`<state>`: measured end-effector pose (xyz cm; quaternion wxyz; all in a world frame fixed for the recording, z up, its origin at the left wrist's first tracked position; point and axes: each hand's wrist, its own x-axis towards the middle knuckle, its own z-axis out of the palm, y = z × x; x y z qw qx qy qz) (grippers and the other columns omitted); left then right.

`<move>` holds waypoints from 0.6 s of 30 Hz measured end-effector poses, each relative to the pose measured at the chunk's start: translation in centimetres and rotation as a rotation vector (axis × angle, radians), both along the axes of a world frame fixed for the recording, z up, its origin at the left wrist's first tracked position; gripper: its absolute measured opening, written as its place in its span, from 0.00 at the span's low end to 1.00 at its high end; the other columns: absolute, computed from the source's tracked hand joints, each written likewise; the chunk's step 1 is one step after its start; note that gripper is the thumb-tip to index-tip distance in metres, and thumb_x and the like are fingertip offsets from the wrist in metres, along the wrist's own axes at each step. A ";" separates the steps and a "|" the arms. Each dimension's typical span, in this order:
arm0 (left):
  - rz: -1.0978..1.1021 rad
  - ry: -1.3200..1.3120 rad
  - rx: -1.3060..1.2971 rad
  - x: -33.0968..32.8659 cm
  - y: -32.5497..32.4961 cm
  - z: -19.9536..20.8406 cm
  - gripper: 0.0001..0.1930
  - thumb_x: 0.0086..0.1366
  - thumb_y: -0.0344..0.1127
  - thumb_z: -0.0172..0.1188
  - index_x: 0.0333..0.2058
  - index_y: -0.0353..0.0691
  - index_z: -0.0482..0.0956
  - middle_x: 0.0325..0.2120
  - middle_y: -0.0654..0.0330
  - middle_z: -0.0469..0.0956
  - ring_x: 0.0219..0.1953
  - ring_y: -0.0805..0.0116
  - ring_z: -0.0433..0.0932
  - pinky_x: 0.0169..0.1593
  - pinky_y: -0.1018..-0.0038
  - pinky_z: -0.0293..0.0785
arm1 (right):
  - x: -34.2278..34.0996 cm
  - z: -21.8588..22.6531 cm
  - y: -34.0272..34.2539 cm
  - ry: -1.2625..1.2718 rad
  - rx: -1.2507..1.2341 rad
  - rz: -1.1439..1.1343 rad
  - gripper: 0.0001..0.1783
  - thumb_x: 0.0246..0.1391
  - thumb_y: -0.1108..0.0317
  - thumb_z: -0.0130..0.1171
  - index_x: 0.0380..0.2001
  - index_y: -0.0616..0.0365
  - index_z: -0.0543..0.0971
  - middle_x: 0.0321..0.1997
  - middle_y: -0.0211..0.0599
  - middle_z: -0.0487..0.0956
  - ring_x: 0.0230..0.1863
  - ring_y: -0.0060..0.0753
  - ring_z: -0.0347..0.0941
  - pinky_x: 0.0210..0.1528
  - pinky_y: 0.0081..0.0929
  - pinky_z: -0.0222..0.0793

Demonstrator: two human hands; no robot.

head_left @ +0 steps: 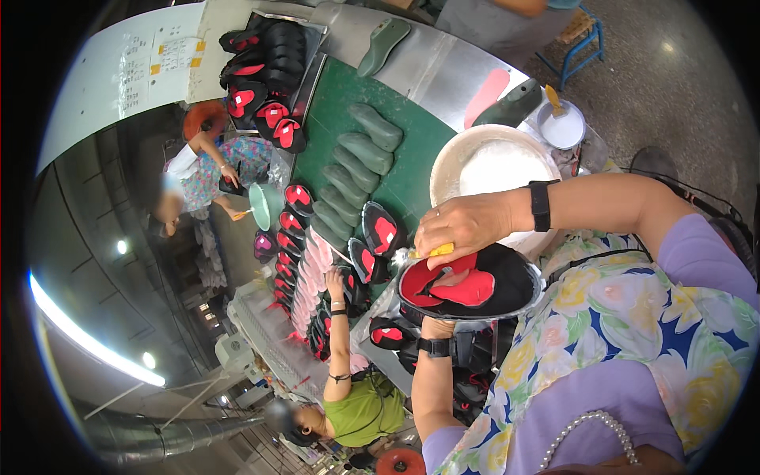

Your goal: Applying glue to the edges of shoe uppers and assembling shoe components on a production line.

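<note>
The shoe upper lies between the hands, long axis running left to right in view. The left hand, in contact, grips its near edge from below, fingers mostly hidden. The right hand, just beyond the far edge, is closed on a yellow-handled brush; bristle contact cannot be determined. Upper: black, red lining, pale rim. Beyond: white tub, green tabletop.

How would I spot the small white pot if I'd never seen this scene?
Start from the green tabletop and find the wide, pale tub at its right edge in the picture. The small white pot sits just past that tub's upper right. It is far smaller than the tub and has a yellow tool in it.
</note>
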<state>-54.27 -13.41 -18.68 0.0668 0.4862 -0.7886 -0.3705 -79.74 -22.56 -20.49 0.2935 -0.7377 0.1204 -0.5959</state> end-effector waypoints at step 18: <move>0.885 0.497 0.555 4.3 -2.4 3.2 0.14 0.66 0.30 0.62 0.50 0.37 0.79 0.45 0.60 0.80 0.47 0.68 0.80 0.51 0.72 0.78 | -2.3 -9.9 -1.1 0.619 0.709 -0.086 0.15 0.54 0.62 0.59 0.32 0.67 0.77 0.31 0.54 0.81 0.36 0.55 0.79 0.39 0.44 0.74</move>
